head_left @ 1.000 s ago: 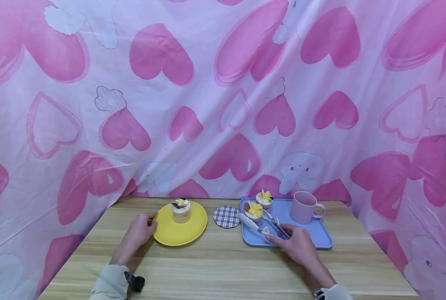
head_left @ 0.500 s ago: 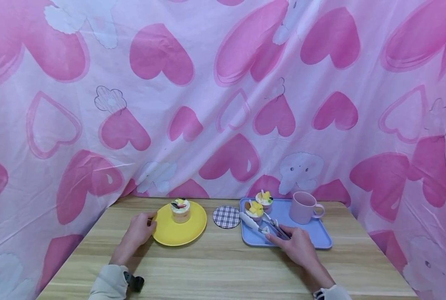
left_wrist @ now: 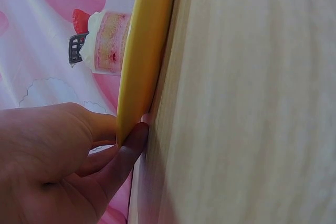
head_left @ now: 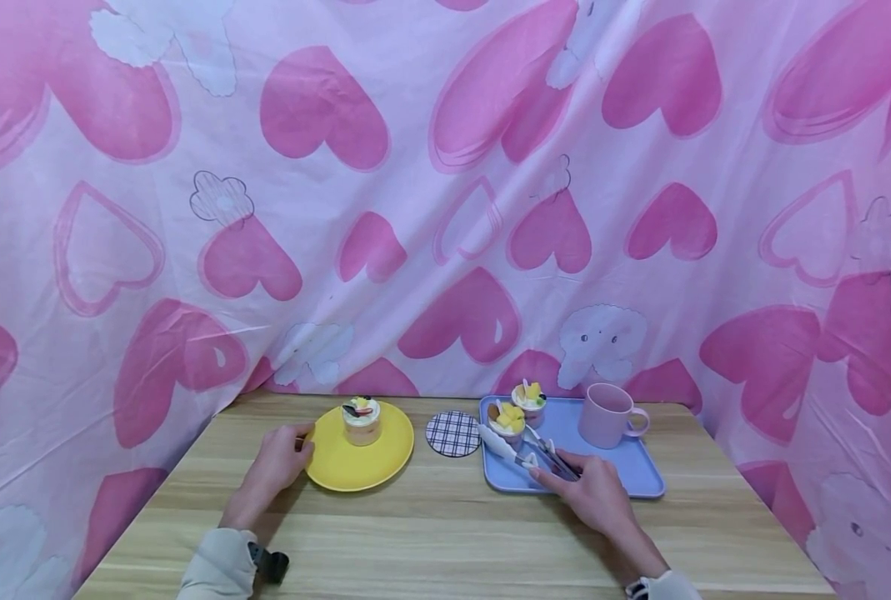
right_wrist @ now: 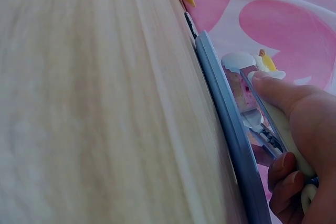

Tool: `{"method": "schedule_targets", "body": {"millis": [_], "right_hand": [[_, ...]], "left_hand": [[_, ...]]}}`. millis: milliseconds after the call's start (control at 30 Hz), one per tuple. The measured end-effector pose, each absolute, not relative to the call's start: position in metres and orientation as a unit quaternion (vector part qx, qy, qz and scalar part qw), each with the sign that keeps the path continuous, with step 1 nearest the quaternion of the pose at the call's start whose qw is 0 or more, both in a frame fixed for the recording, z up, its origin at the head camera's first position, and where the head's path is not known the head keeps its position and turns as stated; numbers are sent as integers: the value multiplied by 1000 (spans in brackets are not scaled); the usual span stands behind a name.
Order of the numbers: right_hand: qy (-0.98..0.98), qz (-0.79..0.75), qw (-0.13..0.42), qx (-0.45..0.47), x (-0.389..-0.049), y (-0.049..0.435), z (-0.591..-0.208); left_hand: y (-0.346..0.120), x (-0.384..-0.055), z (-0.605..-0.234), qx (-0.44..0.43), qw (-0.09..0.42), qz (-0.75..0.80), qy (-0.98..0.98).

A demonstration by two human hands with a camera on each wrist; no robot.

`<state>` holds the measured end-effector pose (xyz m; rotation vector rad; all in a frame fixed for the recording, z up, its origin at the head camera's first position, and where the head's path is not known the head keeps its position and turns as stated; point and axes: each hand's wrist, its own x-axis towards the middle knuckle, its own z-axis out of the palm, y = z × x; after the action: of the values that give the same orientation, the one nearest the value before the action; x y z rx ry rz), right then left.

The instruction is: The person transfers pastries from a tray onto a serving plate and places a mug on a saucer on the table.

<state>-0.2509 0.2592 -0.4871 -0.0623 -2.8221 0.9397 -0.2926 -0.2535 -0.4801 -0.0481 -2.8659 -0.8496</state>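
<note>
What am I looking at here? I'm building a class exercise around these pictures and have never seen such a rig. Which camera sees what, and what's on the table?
No robot here: a person works with bare hands. The head camera looks forward and down over the table; two more are worn on the wrists, so the table appears tipped sideways there.

The left hand pinches the rim of a plate bearing one small cake. A coaster lies between plate and tray. On the tray stand a front cake, a back cake and a mug. The right hand holds tongs, spread by the front cake; whether they touch it, I can't tell. A cloth hangs behind.
</note>
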Motion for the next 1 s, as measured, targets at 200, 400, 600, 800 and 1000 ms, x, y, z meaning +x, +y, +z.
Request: {"method": "schedule_targets", "body": {"millis": [200, 400, 600, 800, 1000], "right_hand": [[-943, 319, 91, -19, -252, 259, -489], [-944, 311, 107, -15, -250, 257, -488], [-942, 313, 118, -13, -249, 255, -487], [-938, 329, 104, -17, -247, 247, -484], [-938, 329, 107, -7, -244, 239, -484]], "left_hand": [[-253, -294, -481, -12, 67, -287, -956], [-253, -293, -480, -17, 70, -285, -956], [-254, -292, -480, -20, 71, -287, -955], [-253, -293, -479, -10, 64, -290, -955], [-252, -292, -479, -15, 71, -287, -955]]}}
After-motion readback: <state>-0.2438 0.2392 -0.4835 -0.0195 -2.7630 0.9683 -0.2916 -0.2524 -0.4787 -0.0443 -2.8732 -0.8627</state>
